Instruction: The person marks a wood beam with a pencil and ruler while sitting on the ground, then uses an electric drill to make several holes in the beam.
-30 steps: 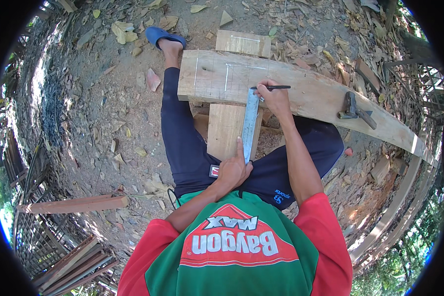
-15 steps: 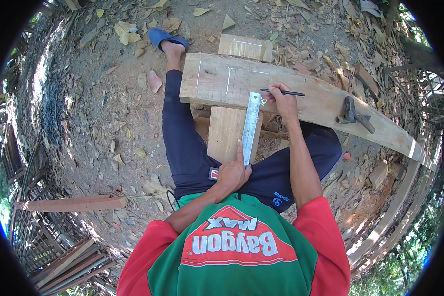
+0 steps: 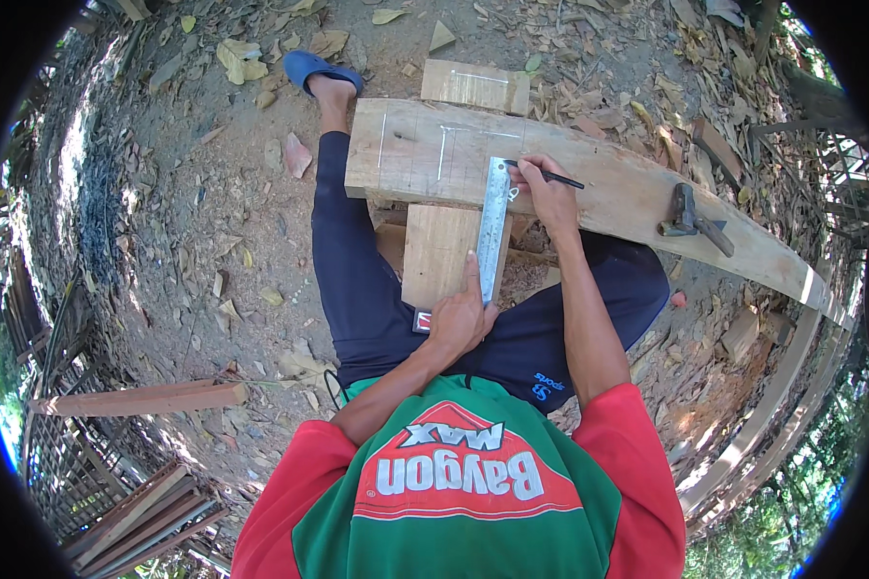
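Note:
A long, thick wooden plank [image 3: 608, 183] lies across in front of me, with white and thin dark lines drawn on its left part. My left hand [image 3: 457, 320] grips the near end of a steel ruler [image 3: 493, 227], its index finger stretched along the edge. The ruler's far end rests on the plank, beside a small white mark. Pinched in my right hand [image 3: 550, 198] is a slim black marking pen or pencil [image 3: 570, 181]; its tip is by the ruler's far end. Under the ruler, between my legs, is a pale wood block [image 3: 439, 256].
A hammer [image 3: 686, 220] lies on the plank's right part. Beyond the plank sits a short marked board [image 3: 473, 89]. At the left lies a reddish wood beam [image 3: 145, 399], near a pile of wood strips [image 3: 140, 521]. Dry leaves and wood scraps litter the ground.
The ruler has slid farther away over the plank, my left hand moving along with it. My right hand has shifted slightly away and left, bringing the pen tip to the ruler's far end.

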{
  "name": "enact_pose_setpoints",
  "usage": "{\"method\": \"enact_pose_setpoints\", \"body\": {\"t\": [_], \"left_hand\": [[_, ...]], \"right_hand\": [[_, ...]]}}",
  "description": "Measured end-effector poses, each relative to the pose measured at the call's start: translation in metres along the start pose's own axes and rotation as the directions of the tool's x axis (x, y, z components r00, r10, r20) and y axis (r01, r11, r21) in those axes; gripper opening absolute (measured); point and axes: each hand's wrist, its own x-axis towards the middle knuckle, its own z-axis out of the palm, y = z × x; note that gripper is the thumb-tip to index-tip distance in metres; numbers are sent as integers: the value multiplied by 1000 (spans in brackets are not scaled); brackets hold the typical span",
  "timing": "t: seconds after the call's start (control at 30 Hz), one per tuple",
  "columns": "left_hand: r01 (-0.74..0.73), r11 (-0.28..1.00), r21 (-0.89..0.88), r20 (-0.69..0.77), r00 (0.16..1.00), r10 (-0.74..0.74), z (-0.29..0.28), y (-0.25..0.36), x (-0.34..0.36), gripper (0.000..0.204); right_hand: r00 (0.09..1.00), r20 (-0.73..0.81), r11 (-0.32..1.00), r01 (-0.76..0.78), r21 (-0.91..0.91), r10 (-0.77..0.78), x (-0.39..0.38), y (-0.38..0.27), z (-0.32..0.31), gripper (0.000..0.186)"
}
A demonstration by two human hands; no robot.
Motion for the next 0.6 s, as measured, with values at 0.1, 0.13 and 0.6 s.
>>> {"method": "enact_pose_setpoints", "body": {"t": [0.1,0.13,0.6], "left_hand": [[-3,1000,7,-1,1000,3,-2,1,1,95],[-10,1000,3,-6,1000,10,-1,0,2,95],[-31,1000,0,-30,999,31,-8,4,11,95]], "right_hand": [[1000,2,1000,5,11,-5,0,1,0,24],[1000,2,1000,7,2,-7,1,1,-1,25],[999,-6,999,37,4,-37,7,-5,3,25]]}}
